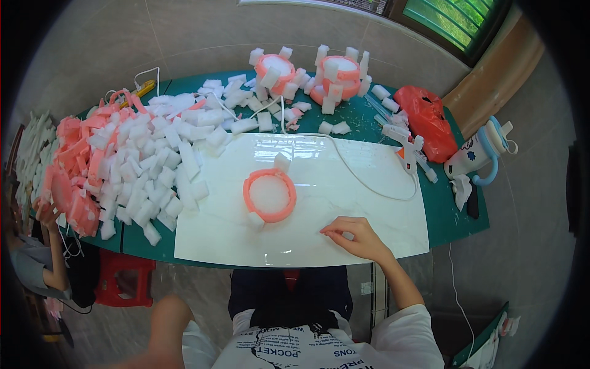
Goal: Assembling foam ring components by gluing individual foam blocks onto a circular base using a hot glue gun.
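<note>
A pink foam ring (pixel 289 212) lies flat on the white board (pixel 332 227), with a pale round middle inside it. One white foam block (pixel 282 162) is at its far edge, and another small block (pixel 256 219) is at its near left edge. My right hand (pixel 356 238) is to the right of the ring, low over the board and apart from it. Its thumb and fingertips are pressed together in a pinch; whatever may be between them is too small to see. My left arm (pixel 169 317) bends down at the lower left, its hand outside the picture.
White foam blocks (pixel 150 166) and pink foam pieces (pixel 77 154) pile up at left. Block-studded pink rings (pixel 335 77) stand at the back. A corded glue gun (pixel 402 146), red bag (pixel 427 123) and handled bottle (pixel 473 154) are right. Another person's hand (pixel 46 215) is far left.
</note>
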`<state>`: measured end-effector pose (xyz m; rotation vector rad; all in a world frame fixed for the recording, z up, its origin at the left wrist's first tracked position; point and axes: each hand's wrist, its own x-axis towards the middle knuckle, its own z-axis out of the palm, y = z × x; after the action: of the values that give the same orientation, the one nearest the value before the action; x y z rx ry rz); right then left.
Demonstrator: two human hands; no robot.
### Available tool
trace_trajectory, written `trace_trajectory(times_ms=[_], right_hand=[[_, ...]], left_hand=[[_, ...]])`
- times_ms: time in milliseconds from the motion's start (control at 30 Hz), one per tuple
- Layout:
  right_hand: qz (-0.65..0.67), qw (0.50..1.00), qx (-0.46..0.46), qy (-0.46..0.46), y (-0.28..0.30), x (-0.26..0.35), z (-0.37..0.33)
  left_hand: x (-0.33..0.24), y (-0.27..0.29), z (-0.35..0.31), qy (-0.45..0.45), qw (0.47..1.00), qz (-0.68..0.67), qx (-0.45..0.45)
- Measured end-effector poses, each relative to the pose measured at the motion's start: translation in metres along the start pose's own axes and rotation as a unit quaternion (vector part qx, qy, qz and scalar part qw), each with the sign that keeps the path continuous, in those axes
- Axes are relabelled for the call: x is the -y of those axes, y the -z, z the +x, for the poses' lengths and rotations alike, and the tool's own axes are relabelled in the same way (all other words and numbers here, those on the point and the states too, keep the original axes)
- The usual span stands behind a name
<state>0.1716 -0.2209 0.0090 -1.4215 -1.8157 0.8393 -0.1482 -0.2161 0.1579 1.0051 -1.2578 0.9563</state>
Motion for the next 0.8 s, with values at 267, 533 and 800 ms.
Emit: trace_trajectory(times_ms=[267, 533, 800], right_hand=[[0.006, 0.999, -0.007, -0.035, -0.004, -0.002, -0.001], [0.107, 0.990, 0.005, -0.087, -0.030, -0.007, 0.018], [0.087, 0.988, -0.115, -0.055, -0.010, -0.015, 0.018]], left_hand=[[0.006, 0.146, -0.094, 0.633, 0.401, 0.624, -0.222], [0.032, 0.195, -0.161, 0.682, 0.424, 0.573, -0.162], [0.073, 0.195, -0.110, 0.519, 0.578, 0.601, -0.185]])
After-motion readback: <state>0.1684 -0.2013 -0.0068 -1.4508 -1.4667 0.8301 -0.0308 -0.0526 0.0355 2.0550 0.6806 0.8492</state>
